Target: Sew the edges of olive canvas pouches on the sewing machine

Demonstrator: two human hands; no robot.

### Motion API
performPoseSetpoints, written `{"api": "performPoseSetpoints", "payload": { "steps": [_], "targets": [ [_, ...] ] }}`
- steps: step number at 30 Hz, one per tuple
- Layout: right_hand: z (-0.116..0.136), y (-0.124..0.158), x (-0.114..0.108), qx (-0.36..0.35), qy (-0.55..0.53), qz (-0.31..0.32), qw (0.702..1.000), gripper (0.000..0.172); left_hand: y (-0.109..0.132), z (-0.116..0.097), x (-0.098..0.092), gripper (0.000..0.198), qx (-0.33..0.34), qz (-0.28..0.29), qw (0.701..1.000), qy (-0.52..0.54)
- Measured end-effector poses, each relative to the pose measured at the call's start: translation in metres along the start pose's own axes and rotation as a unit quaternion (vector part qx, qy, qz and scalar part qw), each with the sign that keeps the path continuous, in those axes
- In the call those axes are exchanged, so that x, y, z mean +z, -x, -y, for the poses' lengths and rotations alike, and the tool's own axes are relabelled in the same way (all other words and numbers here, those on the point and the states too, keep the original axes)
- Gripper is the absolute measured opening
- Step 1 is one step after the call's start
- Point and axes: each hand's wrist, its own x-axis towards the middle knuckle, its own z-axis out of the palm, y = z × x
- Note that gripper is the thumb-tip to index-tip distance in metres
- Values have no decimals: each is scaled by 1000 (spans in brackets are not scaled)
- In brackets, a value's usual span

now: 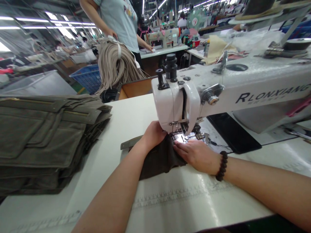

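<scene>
A dark olive fabric piece (160, 160) lies bunched on the white sewing table (102, 155), its edge running under the presser foot (191, 134) of an industrial sewing machine head (175, 103). My left hand (153, 136) grips the fold of the fabric just in front of the machine head. My right hand (196, 156), with a dark bead bracelet (221, 165) on the wrist, presses flat on the fabric beside the needle area. A flat metal strip (130, 142) lies partly under the fabric. The needle itself is hidden by the machine head and my fingers.
A tall stack of olive canvas panels (41, 142) sits at the table's left. Behind the table, a co-worker in a pale blue shirt (119, 19) stands by a bundle of beige straps (118, 66). A blue crate (87, 77) and another sewing machine (162, 37) stand beyond.
</scene>
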Motion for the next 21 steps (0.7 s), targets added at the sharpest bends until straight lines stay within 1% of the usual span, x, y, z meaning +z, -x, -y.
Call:
{"api": "performPoseSetpoints", "payload": {
  "steps": [3,8,10,12,15,16,18,19,20,21],
  "targets": [
    [-1,-1,2,24,-8,7,1000,25,-1,3,0,21,0,-6,1000,2],
    [1,-5,1,39,-24,36,998,23,-5,9,5,25,8,-2,1000,-6],
    [3,-7,0,67,-29,42,997,24,-5,8,6,25,7,2,1000,-16],
    [5,-8,-2,96,-29,43,994,24,-2,3,1,25,11,6,1000,-25],
    [-3,-1,-13,103,-51,42,993,27,12,-12,-16,22,16,10,999,-40],
    [-9,4,-19,95,-77,43,992,31,19,-19,-23,21,15,13,999,-45],
    [-26,15,-33,74,-163,47,983,39,37,-34,-34,17,23,28,998,-52],
    [-35,20,-39,70,-201,60,975,42,47,-41,-38,18,42,40,997,-51],
    [-45,26,-45,62,-232,75,968,42,56,-46,-39,22,76,51,994,-51],
    [-53,30,-49,57,-246,76,965,40,64,-51,-39,30,112,54,991,-51]
  ]
}}
